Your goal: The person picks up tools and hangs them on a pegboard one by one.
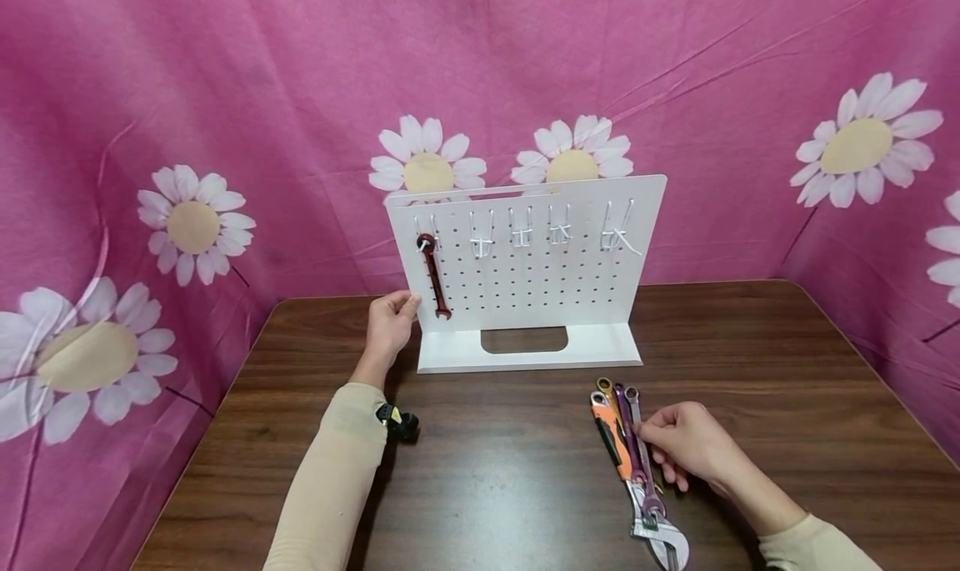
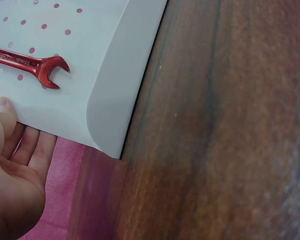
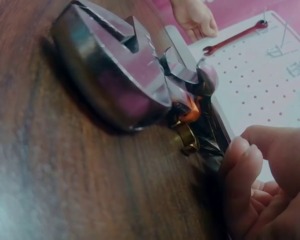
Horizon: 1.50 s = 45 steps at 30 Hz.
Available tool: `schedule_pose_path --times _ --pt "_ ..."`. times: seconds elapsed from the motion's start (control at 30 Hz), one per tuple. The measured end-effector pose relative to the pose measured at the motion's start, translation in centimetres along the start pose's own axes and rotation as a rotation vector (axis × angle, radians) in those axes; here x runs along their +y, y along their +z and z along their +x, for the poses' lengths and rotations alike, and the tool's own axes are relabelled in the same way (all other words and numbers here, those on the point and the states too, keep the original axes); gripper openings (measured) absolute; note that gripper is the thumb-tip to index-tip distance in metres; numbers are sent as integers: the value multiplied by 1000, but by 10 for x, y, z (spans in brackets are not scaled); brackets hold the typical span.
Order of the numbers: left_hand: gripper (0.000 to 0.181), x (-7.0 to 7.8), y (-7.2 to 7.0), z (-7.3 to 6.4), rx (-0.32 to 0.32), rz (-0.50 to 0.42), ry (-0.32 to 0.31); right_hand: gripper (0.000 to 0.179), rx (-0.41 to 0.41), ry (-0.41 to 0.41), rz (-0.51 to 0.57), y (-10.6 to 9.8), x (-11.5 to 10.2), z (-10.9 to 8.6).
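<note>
My left hand [image 1: 390,329] grips the left edge of a white pegboard [image 1: 585,196], thumb on the front and fingers behind it. A red combination wrench [image 1: 435,279] hangs from the board's leftmost hook, its open end [image 2: 52,72] near that hand. On the table to the right lies a bundle of wrenches. My right hand [image 1: 693,442] pinches the topmost one, a purple combination wrench [image 1: 645,467], between thumb and forefinger. Beside it are a darker purple wrench [image 1: 625,413], a gold ring end [image 1: 604,384] and an adjustable wrench [image 1: 667,542] with an orange-and-black handle [image 1: 613,442].
Several white wire hooks [image 1: 521,229] line the board's upper part. Its flat base [image 1: 600,350] rests on the dark wooden table [image 1: 495,471]. A pink cloth [image 1: 315,96] with big daisies hangs behind and at both sides.
</note>
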State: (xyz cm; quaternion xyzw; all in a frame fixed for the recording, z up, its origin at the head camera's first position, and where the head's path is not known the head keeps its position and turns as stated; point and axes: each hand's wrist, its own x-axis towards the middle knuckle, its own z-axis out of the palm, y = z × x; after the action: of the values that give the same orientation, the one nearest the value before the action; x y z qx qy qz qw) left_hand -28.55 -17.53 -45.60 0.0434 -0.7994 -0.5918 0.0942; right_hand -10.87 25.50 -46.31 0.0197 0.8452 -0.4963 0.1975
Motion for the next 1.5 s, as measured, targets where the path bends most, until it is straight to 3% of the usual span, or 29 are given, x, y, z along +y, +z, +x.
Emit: schedule_pose_path --times 0.37,0.67,0.8,0.97,1.13,1.37,1.5 --pt "25 -1 1 1 1 -5 -1 16 121 -64 33 2 -8 -7" --pt "22 -1 1 2 15 -11 22 25 66 -168 148 -2 -12 -9" --pt "23 -1 1 1 11 -11 16 26 88 -191 189 0 -16 -8" --pt "23 -3 1 3 13 -16 10 26 150 -200 205 4 -26 -5" --pt "24 -5 1 4 15 -18 8 29 159 -204 221 7 -38 -2" --pt "21 -6 1 3 22 -32 52 28 151 -296 251 15 -59 4" --pt "22 -6 2 4 21 -27 42 28 170 -327 260 23 -72 9"
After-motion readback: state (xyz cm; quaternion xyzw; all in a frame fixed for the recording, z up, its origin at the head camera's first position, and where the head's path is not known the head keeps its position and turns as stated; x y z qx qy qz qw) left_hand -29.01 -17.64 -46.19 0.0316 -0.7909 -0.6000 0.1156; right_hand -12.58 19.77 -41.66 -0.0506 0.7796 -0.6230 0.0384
